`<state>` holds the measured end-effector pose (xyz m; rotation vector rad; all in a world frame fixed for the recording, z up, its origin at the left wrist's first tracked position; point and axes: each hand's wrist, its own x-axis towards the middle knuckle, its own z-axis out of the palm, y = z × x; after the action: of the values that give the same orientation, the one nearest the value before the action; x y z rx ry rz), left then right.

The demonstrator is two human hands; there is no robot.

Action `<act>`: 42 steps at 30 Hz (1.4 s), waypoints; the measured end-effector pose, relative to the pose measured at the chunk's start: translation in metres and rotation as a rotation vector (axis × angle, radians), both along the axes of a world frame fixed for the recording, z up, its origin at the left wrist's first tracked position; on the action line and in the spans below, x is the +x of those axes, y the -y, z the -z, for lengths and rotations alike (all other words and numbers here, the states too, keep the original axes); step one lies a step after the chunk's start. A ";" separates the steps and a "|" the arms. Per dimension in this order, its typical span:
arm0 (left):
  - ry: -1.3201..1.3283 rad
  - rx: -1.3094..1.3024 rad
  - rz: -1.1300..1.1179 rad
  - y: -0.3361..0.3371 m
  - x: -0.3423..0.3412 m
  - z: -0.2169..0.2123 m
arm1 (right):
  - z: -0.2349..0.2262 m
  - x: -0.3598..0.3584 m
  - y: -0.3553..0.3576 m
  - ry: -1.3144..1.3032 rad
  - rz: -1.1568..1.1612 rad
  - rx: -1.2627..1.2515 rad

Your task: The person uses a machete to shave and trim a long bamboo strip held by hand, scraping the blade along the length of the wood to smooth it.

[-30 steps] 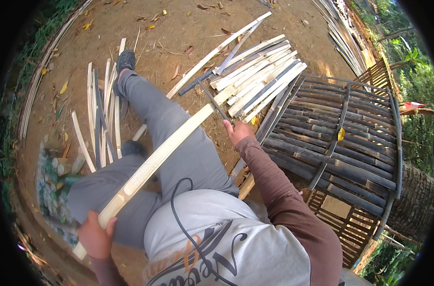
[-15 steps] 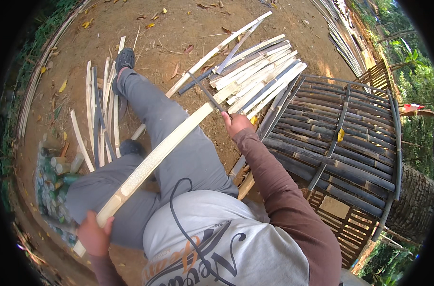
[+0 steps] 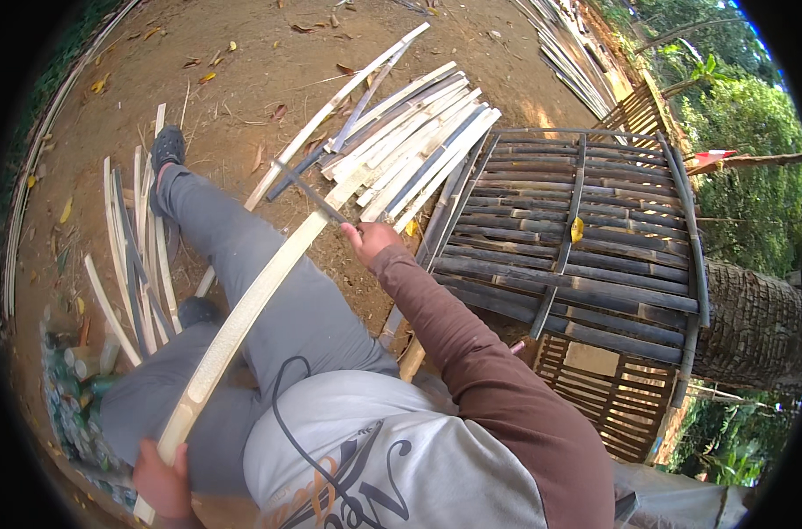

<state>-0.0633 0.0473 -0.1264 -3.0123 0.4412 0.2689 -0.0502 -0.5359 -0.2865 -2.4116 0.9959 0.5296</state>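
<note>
A long pale bamboo strip (image 3: 260, 295) runs across my lap from lower left up to the pile ahead. My left hand (image 3: 160, 480) grips its near end beside my hip. My right hand (image 3: 372, 240) is closed on the handle of a dark blade (image 3: 308, 192), whose edge lies across the strip about halfway along. My grey-trousered leg (image 3: 242, 256) stretches out under the strip.
A pile of split bamboo strips (image 3: 410, 145) lies ahead on the dirt. More thin strips (image 3: 136, 247) lie left of my leg. A dark woven bamboo panel (image 3: 577, 238) stands to the right, a patterned cloth (image 3: 70, 406) at lower left.
My right hand with the blade has slid a little farther up along the strip, away from me. My left hand keeps its hold on the near end.
</note>
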 end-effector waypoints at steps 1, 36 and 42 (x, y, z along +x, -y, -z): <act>0.002 0.014 -0.006 0.004 0.004 -0.004 | -0.007 -0.004 0.003 0.013 -0.077 0.009; 0.046 -0.057 0.012 0.010 0.002 -0.002 | 0.019 -0.016 0.045 -0.115 -0.048 -0.094; -0.007 -0.035 0.011 0.010 0.005 -0.005 | 0.029 -0.020 0.057 -0.102 -0.015 -0.092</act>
<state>-0.0581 0.0377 -0.1213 -3.0431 0.4686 0.2733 -0.0700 -0.5929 -0.3153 -2.4961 1.0667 0.6303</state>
